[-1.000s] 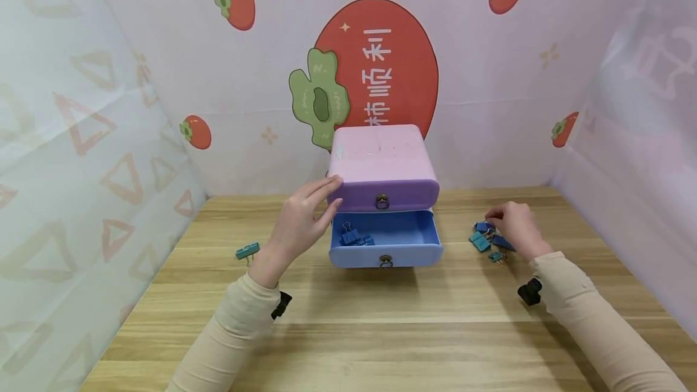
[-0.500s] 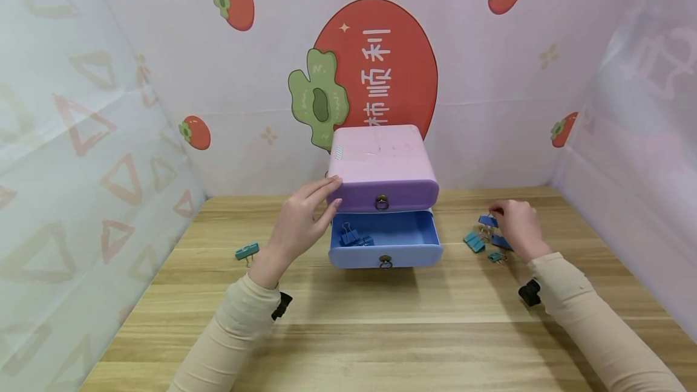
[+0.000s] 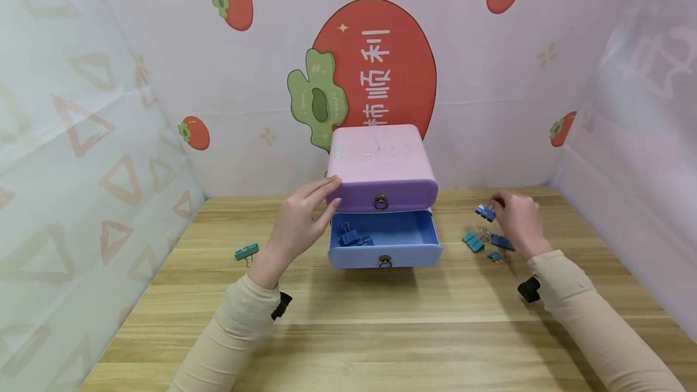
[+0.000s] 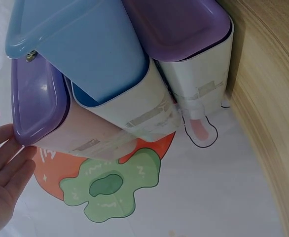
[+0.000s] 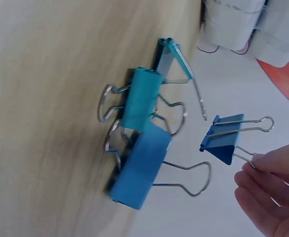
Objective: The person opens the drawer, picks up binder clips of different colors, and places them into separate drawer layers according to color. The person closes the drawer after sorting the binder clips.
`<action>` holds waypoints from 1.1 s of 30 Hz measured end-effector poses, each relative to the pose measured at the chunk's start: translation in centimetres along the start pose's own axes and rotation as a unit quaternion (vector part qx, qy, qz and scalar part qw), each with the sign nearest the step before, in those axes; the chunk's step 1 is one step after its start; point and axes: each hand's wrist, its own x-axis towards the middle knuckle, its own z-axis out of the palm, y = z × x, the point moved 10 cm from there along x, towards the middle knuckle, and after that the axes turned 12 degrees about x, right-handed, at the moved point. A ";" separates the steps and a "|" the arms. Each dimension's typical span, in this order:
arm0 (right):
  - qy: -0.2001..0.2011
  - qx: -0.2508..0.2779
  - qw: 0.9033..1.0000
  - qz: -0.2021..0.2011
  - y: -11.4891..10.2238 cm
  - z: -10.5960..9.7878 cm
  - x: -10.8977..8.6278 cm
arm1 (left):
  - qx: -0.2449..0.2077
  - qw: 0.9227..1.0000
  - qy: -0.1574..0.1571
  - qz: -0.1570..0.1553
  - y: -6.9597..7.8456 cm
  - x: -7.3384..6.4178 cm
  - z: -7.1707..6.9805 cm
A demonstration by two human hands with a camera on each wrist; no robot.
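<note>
Tabletop (image 3: 348, 331) below, clip handle (image 5: 244, 150) between fingers (image 5: 264, 183)

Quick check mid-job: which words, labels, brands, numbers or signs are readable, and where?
"柿顺利": on the large red persimmon on the backdrop; the drawer unit cuts off anything lower.
Pale marks on the right wall: too faint to read.
Gray patches on the drawer unit's sides: too blurred.
Binder clips: no readable text.

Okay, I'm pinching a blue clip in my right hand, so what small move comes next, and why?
Probably carry the blue clip in your right hand leftward to the open blue drawer: other blue clips already lie inside it, and your left hand rests against the purple drawer above.
</note>
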 end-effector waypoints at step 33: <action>0.085 0.032 0.991 -0.098 -11.6 -5.5 -0.4 | 0.001 1.000 0.002 -0.001 0.0 0.0 0.0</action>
